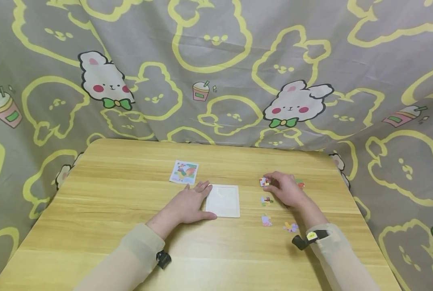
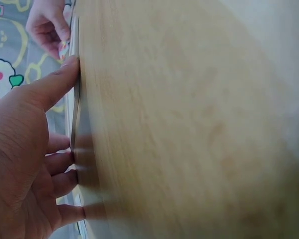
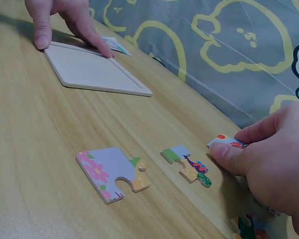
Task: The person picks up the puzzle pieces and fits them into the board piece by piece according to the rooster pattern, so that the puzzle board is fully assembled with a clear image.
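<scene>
My left hand (image 1: 192, 204) spans the left side of a square white puzzle tray (image 1: 222, 201), thumb at its near left corner and straight fingers at the far left corner. In the right wrist view the tray's inside (image 3: 97, 69) is bare. To the right, my right hand (image 1: 287, 190) pinches a jigsaw piece (image 3: 223, 139) with red and white patches between thumb and fingers, just above or at the table; whether it touches cannot be told. Nearby lie a flowered lilac piece (image 3: 102, 172) and a smaller piece with green and yellow (image 3: 185, 163).
A picture card (image 1: 184, 172) with a colourful animal lies left of the tray. Further pieces sit around the right hand: a purple and yellow one (image 1: 291, 227) nearer, a green and red one (image 1: 300, 183) behind it. A patterned curtain (image 1: 234, 81) hangs around the wooden table (image 1: 111, 194).
</scene>
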A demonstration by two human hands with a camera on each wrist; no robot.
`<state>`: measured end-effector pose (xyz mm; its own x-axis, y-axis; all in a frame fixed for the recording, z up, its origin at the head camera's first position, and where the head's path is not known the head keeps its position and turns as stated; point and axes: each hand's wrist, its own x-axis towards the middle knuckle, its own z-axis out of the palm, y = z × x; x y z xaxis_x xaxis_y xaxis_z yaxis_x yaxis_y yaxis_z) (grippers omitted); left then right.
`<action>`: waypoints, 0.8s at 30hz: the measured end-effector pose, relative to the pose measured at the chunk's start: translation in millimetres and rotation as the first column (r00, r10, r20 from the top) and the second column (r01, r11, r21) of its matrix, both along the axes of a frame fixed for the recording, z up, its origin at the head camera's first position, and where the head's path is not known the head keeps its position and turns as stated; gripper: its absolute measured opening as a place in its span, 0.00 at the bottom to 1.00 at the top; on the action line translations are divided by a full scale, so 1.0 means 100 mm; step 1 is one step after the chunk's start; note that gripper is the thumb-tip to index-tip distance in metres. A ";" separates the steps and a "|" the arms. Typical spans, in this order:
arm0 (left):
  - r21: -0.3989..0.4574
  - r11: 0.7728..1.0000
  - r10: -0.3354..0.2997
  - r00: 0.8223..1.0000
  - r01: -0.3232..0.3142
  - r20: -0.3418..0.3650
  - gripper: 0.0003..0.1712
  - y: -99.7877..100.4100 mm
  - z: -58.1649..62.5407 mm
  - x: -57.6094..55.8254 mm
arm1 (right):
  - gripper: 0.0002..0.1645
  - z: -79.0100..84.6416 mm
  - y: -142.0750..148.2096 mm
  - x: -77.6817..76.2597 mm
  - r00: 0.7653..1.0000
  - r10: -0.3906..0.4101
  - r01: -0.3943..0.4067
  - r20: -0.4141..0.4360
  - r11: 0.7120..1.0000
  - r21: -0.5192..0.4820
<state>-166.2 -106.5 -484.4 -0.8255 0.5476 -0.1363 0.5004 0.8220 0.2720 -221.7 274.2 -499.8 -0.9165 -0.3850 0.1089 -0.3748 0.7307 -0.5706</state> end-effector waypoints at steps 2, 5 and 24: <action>-0.002 1.000 0.000 1.000 0.000 0.002 0.63 0.00 0.00 0.00 | 0.24 -0.01 0.01 0.00 1.000 0.006 -0.006 0.009 1.000 -0.019; -0.002 1.000 0.003 1.000 -0.003 0.009 0.63 0.01 0.01 -0.01 | 0.23 -0.02 0.02 -0.01 1.000 0.022 -0.021 0.015 0.999 -0.045; 0.025 0.999 0.028 0.999 -0.029 0.022 0.64 0.01 0.01 -0.03 | 0.23 0.04 -0.04 0.05 0.999 0.034 -0.035 -0.011 0.997 -0.074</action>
<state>-168.9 -105.8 -483.6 -0.8379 0.5272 -0.1412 0.4703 0.8287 0.3034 -216.6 269.7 -495.5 -0.9016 -0.4069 0.1470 -0.4046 0.6728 -0.6194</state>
